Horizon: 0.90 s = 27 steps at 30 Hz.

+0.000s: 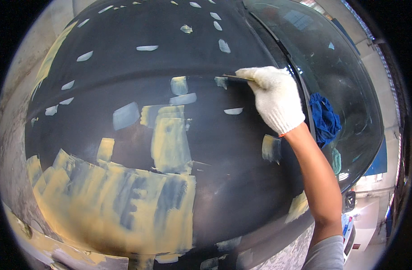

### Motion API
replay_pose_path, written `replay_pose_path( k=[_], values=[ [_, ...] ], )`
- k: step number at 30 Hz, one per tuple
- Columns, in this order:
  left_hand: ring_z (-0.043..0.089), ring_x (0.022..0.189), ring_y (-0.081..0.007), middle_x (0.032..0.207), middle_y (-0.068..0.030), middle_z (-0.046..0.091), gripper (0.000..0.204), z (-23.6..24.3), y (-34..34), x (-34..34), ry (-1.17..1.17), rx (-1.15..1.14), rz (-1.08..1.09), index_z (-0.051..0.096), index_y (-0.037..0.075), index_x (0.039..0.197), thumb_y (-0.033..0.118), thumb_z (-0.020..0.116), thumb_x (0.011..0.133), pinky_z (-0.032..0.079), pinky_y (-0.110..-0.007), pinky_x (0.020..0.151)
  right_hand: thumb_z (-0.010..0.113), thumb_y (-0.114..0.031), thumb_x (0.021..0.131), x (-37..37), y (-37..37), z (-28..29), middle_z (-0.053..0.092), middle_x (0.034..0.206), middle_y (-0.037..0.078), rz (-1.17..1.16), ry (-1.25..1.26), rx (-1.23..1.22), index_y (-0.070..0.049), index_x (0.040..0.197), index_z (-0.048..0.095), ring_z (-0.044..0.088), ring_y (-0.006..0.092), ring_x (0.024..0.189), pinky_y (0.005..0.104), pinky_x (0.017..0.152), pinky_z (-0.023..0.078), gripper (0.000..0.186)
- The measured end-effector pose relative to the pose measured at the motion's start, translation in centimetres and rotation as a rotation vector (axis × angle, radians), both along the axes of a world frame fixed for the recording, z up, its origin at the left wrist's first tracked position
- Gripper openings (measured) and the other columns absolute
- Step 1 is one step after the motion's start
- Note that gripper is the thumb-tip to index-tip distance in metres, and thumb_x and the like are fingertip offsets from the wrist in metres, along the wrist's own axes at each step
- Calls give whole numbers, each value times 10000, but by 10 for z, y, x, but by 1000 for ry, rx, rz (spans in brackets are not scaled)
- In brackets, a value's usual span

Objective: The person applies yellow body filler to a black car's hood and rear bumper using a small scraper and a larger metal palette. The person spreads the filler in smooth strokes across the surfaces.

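My right hand, in a white knit glove, is closed round a thin flat putty spreader, seen nearly edge-on. The spreader's tip points left, by a small grey-yellow putty patch on the dark car hood. Whether the blade touches the panel I cannot tell. My right forearm reaches up from the lower right across the hood. Nearby lie a pale putty dab and a streaky yellow patch. My left hand is out of the picture.
Yellow putty covers much of the hood's near left. Several pale dabs dot the far part. To the right is the windshield with a wiper; a crumpled blue cloth lies there. A white car stands beyond.
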<state>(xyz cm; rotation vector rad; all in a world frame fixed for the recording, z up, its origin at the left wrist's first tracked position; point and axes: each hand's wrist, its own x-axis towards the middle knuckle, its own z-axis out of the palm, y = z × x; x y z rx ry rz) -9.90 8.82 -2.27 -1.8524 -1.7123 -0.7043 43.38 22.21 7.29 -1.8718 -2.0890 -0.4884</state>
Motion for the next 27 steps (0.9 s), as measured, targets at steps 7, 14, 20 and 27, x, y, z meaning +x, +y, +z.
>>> replay_pose_path(
  k=[7,14,20,27],
  values=[
    [768,1047,-432,1155,-324,764,453,-1,1,2,-6,5,11,650,-218,1279,205,621,1120,632,-487,937,691,41,873,-6,3,-13,805,998,155,43,-51,3,-99,1112,842,774,347,930,417,856,605,316],
    [766,1049,-435,1154,-326,763,459,1,5,10,43,41,-4,648,-221,1278,209,619,1122,630,-490,943,706,91,850,-12,-7,0,793,978,195,55,-7,-150,-65,1078,840,773,383,902,405,844,609,307],
    [756,1001,-374,1077,-248,786,360,16,-1,3,-229,96,-34,723,-119,1184,224,630,1122,615,-494,917,663,1,923,-3,-31,31,799,987,157,19,92,37,-98,1093,826,764,366,930,428,870,604,255],
    [586,1210,-186,1330,-100,625,483,32,-5,4,-1966,7,-269,582,-14,1440,380,517,1168,475,-361,1100,693,2,989,-16,-131,71,817,1107,140,-195,324,-55,-30,1162,808,784,247,1010,331,933,589,210]
  ],
)
